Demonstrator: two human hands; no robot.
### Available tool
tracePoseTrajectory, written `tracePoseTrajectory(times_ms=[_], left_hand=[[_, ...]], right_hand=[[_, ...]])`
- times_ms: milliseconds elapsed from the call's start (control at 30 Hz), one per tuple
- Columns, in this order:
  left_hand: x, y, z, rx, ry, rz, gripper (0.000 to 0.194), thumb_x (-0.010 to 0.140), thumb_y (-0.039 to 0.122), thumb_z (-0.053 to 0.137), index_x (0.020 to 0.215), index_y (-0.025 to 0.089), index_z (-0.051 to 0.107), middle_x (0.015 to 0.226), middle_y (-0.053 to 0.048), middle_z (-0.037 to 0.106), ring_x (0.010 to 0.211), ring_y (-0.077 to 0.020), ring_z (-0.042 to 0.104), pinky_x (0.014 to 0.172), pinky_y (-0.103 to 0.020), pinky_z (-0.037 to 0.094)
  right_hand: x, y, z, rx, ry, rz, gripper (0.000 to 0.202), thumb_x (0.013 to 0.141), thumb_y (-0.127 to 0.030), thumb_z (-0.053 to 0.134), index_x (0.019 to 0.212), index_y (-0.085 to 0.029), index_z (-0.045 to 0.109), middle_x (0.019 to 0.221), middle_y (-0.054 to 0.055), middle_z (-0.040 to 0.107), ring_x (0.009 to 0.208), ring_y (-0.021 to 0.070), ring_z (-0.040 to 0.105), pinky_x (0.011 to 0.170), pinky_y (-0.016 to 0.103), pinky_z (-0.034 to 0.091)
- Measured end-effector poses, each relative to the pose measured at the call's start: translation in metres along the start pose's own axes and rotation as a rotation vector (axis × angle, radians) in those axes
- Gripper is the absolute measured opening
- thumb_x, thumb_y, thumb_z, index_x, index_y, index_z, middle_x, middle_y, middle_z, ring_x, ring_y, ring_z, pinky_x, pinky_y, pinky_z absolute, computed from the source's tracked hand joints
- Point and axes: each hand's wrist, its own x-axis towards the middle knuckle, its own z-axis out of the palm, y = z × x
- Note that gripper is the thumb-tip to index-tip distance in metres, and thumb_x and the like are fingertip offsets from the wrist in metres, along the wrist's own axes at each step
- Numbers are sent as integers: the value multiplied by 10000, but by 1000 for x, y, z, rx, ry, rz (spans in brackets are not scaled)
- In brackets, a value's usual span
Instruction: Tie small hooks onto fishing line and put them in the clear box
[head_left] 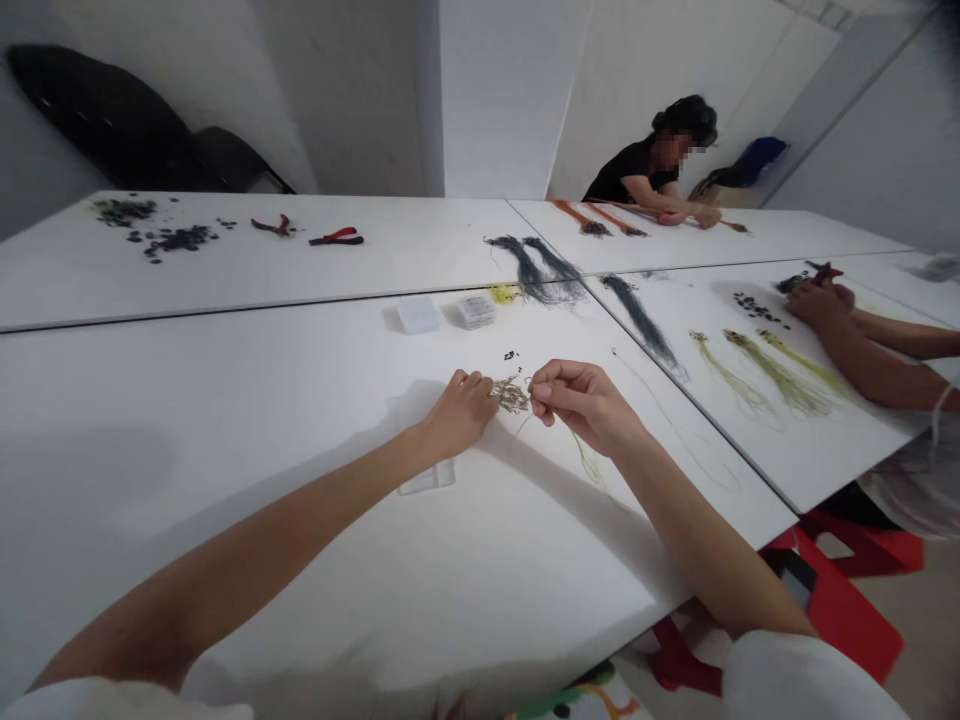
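Observation:
My left hand [463,408] rests on the white table at the left edge of a small pile of brownish metal pieces [511,395]. Its fingers are bent together, and what they hold, if anything, is hidden. Right of the pile, my right hand [574,398] is raised with thumb and forefinger pinched on a thin cord. A pale yellow-green strand [586,458] hangs or lies below that hand. Several tiny black pieces [511,355] lie just beyond the pile. A clear plastic tray [429,480] is partly covered by my left forearm.
Beyond the hands stand a white box [418,315] and a clear box [477,312]. Dark thread bundles [534,270] cross the table seam. Pliers [337,237] and black pieces [180,238] lie at the back left. Two other people work at the back and right, near yellow-green bundles [780,375].

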Motion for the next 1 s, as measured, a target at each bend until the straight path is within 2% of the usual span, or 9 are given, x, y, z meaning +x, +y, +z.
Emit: tracePoseTrajectory(times_ms=[100,167,200,267,333,433,533,733,1000], left_hand=[[-3,7,-7,-76,15,-43,261,924,142,408,776,142,622,839,-97,588,798,-219,511,749,-378,350],[-6,11,-17,-213,11,-97,288,968,245,384,868,162,641,830,-69,600,735,-184,515,688,-327,374],[-8,14,-22,-335,7,-138,315,984,305,368,899,171,641,822,-54,601,706,-166,510,660,-304,379],[-12,19,-33,-759,-5,-263,333,972,402,417,867,173,635,781,-30,571,680,-142,480,648,-285,380],[-17,24,-41,-1109,10,-348,310,935,416,506,791,168,622,746,-10,516,676,-125,438,667,-281,373],[-23,31,-47,-1348,90,-402,197,895,351,593,883,173,675,734,5,475,704,-119,427,724,-291,381],[-26,37,-47,-1392,162,-415,224,887,319,610,1040,182,698,723,6,477,729,-126,449,785,-315,402],[-28,46,-47,-1358,227,-369,167,874,328,615,876,179,690,820,-34,593,776,-148,536,786,-340,464],[-29,48,-46,-1339,252,-388,170,877,309,601,861,163,688,881,-60,668,809,-156,594,800,-338,480]], right_hand=[[-1,2,1,-7,10,-20,73,811,-221,732,810,-154,703,671,28,651,596,113,546,565,261,438],[-2,4,2,-12,12,-31,68,811,-217,731,818,-155,704,674,30,653,604,117,552,567,263,441],[-3,4,2,-15,14,-37,67,810,-217,733,822,-157,705,676,31,654,610,120,555,566,264,443],[-4,6,2,-26,20,-45,69,808,-220,735,825,-160,707,677,32,654,617,124,556,564,265,447],[-5,8,3,-36,20,-50,73,806,-226,739,831,-164,709,673,27,649,619,126,558,559,266,452],[-6,11,7,-54,0,-52,85,802,-236,743,846,-170,713,668,20,640,623,130,566,556,268,462],[-8,14,15,-88,-14,-69,88,805,-250,739,838,-173,712,673,20,642,619,129,569,557,273,473],[-12,21,33,-169,82,-151,92,805,-272,734,836,-190,704,711,18,644,614,135,580,557,288,495],[-15,29,42,-363,201,-260,62,843,-263,686,833,-203,699,711,27,652,638,151,575,607,316,487]])
